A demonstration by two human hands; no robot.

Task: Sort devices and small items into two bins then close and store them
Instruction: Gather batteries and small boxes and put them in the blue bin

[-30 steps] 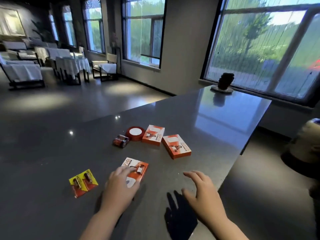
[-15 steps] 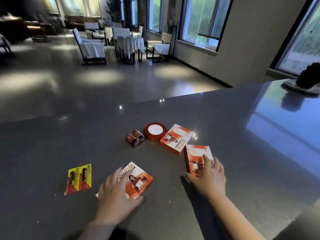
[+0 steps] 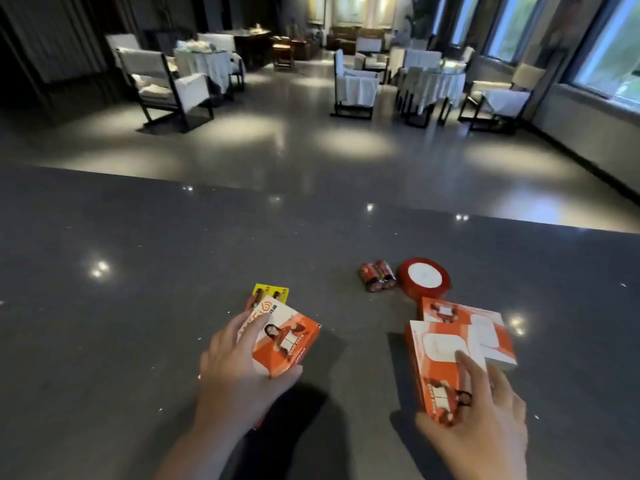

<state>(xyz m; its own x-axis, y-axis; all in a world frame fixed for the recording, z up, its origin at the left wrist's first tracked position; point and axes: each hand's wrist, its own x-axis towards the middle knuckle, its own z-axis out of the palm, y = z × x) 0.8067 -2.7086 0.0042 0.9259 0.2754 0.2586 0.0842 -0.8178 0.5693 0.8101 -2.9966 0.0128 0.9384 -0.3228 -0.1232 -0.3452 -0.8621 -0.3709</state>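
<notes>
Low in the frame, your left hand (image 3: 239, 372) has its grip curled round an orange-and-white cardboard box (image 3: 284, 341). At lower right your right hand (image 3: 485, 420) grips a second orange-and-white box (image 3: 440, 358), overlapping a third such box (image 3: 481, 327) on the dark speckled counter (image 3: 138, 306). Beyond lie a yellow battery card (image 3: 270, 293), loose red batteries (image 3: 376, 276) and a red tape roll (image 3: 424, 276).

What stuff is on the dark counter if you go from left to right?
Yellow battery card → box in the left hand → loose red batteries → red tape roll → box in the right hand.
</notes>
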